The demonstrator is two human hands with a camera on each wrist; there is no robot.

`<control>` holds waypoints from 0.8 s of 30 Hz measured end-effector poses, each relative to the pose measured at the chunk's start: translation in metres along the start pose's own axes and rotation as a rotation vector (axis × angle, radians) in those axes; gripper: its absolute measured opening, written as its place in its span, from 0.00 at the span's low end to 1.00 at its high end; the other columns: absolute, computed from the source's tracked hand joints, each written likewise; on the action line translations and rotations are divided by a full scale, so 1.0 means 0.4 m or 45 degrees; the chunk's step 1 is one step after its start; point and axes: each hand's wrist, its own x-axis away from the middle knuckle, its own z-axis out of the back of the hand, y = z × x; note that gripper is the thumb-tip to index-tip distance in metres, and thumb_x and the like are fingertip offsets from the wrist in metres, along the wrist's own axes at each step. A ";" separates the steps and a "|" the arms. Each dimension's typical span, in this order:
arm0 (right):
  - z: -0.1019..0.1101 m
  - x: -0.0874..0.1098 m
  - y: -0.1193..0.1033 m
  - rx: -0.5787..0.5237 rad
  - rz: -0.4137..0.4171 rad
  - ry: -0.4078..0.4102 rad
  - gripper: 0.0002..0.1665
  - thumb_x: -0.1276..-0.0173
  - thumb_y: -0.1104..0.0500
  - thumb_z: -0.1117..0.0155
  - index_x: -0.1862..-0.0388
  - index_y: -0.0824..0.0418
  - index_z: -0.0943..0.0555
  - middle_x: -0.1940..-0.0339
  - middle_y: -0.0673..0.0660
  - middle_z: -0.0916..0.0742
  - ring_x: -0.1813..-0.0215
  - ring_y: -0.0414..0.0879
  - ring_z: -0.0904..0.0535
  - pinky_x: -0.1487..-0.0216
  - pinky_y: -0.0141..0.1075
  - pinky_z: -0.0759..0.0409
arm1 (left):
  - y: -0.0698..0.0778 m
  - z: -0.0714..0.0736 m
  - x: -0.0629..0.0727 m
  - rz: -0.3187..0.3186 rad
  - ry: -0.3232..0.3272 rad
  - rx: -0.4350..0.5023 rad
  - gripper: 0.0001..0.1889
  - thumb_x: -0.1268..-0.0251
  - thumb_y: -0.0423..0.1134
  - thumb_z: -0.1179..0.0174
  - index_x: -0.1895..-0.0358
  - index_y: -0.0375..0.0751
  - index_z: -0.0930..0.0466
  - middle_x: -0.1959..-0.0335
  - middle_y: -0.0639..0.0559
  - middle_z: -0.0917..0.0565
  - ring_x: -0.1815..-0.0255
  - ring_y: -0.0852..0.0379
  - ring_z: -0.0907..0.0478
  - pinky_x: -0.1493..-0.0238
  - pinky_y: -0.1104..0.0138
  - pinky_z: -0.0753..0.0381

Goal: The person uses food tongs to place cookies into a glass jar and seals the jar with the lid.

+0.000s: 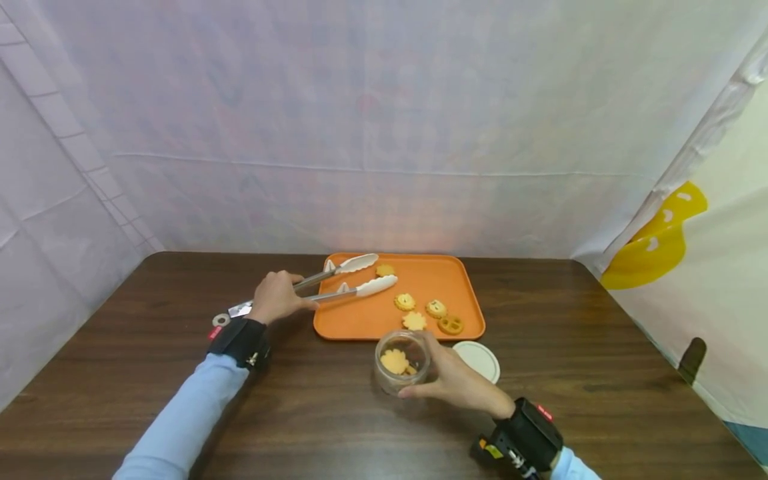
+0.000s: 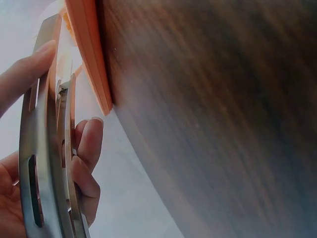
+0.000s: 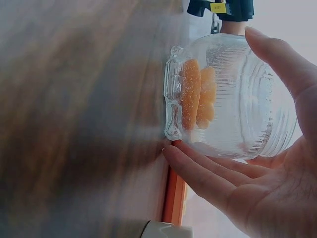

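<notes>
Facing pale cloth hangings (image 1: pixel 360 133), with a yellow printed figure (image 1: pixel 660 259) showing at right, behind a dark wood-grain bench (image 1: pixel 312 420). Clamping metal tongs (image 1: pixel 336 294) in the left grip (image 1: pixel 278 298), thumb and fingers pressing both arms, white tips standing apart over an orange tray (image 1: pixel 351 325). Holding a glass jar (image 1: pixel 390 385) upright by the near tray edge in the right grip (image 1: pixel 453 380), thumb and fingers curling round opposite sides; leaving base-to-bench contact unclear.

Judging the tongs light, springy and smooth; favouring a hold midway along both arms. Judging the jar rigid, moderately weighty, slippery and breakable; favouring the ribbed sides. Rating the flower-shaped cookie (image 1: pixel 414 321) and pretzel-shaped cookie (image 1: pixel 451 325) on the tray dry, light and brittle; advising mild pressure at the edges. Noting more cookies (image 1: pixel 394 361) lying inside the jar. Finding the bench flat and faintly glossy, bearing a round white lid (image 1: pixel 480 360) beside the right grip.
</notes>
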 end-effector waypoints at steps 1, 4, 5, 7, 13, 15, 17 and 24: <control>0.000 0.000 -0.001 0.001 -0.001 0.002 0.51 0.51 0.43 0.33 0.37 0.65 0.47 0.50 0.60 0.21 0.50 0.50 0.24 0.61 0.33 0.24 | -0.001 -0.001 -0.001 0.000 -0.005 0.004 0.36 0.64 0.51 0.28 0.51 0.28 0.24 0.62 0.36 0.19 0.70 0.48 0.25 0.68 0.59 0.26; 0.001 0.000 -0.003 -0.005 0.003 0.000 0.52 0.51 0.44 0.33 0.37 0.66 0.48 0.51 0.60 0.20 0.51 0.50 0.24 0.61 0.32 0.24 | -0.004 -0.002 -0.002 -0.003 -0.016 0.019 0.36 0.64 0.51 0.29 0.52 0.28 0.23 0.64 0.37 0.18 0.71 0.49 0.25 0.68 0.59 0.26; 0.001 0.000 -0.003 -0.006 0.003 0.000 0.51 0.51 0.44 0.33 0.37 0.65 0.47 0.51 0.60 0.20 0.51 0.50 0.24 0.61 0.32 0.24 | -0.005 -0.003 -0.002 -0.004 -0.017 0.023 0.35 0.64 0.51 0.28 0.53 0.28 0.23 0.64 0.37 0.18 0.71 0.50 0.25 0.68 0.59 0.26; 0.002 0.000 -0.003 -0.013 0.003 -0.003 0.51 0.51 0.44 0.33 0.38 0.65 0.47 0.51 0.60 0.20 0.51 0.50 0.24 0.61 0.32 0.24 | -0.007 -0.005 -0.002 -0.002 -0.028 0.040 0.35 0.64 0.51 0.29 0.53 0.28 0.23 0.65 0.37 0.18 0.71 0.50 0.25 0.68 0.59 0.26; 0.002 0.001 0.001 -0.018 -0.002 -0.017 0.52 0.50 0.44 0.34 0.36 0.64 0.50 0.50 0.60 0.21 0.50 0.50 0.24 0.61 0.33 0.24 | -0.005 -0.008 -0.001 0.002 -0.041 0.066 0.32 0.63 0.49 0.29 0.55 0.28 0.22 0.64 0.37 0.18 0.71 0.51 0.26 0.67 0.60 0.27; 0.002 0.002 0.001 -0.009 0.000 -0.016 0.53 0.50 0.43 0.34 0.35 0.65 0.51 0.50 0.60 0.21 0.50 0.49 0.24 0.60 0.33 0.25 | -0.004 -0.008 0.000 -0.001 -0.039 0.065 0.32 0.63 0.49 0.29 0.55 0.28 0.21 0.63 0.37 0.18 0.70 0.50 0.26 0.67 0.60 0.27; 0.002 0.002 0.000 -0.010 0.002 -0.014 0.53 0.50 0.43 0.34 0.35 0.65 0.51 0.50 0.60 0.21 0.50 0.49 0.24 0.61 0.33 0.24 | -0.003 -0.009 0.000 -0.003 -0.033 0.061 0.31 0.62 0.48 0.29 0.55 0.29 0.21 0.62 0.37 0.18 0.70 0.50 0.26 0.66 0.60 0.27; 0.002 0.001 -0.004 -0.018 0.010 -0.021 0.54 0.50 0.44 0.34 0.35 0.67 0.51 0.50 0.61 0.21 0.50 0.51 0.24 0.60 0.34 0.24 | 0.000 -0.008 0.000 0.003 -0.011 0.049 0.31 0.63 0.48 0.29 0.55 0.29 0.21 0.61 0.37 0.18 0.70 0.50 0.26 0.68 0.60 0.27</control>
